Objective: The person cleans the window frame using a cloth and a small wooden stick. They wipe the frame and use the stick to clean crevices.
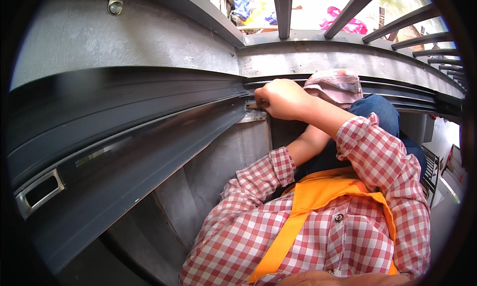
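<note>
My right hand (285, 99) is at the corner of a dark metal window frame (130, 136), its fingers curled on a small, thin brownish object (254, 106) that I cannot identify. The object's tip is at the corner, by the end of the window track (395, 91). My left forearm passes beneath the right one, and the left hand is hidden behind it. A folded pink and white cloth (335, 85) lies beyond the right wrist, against the track; whether the left hand touches it cannot be seen.
Metal window bars (283, 13) rise beyond a grey sill (283, 58). A latch opening with a metal rim (59, 181) is in the frame at left. Below the frame is a grey wall surface (227, 148). Blue-clad knees (376, 108) are close to the track. A rack (430, 166) is at right.
</note>
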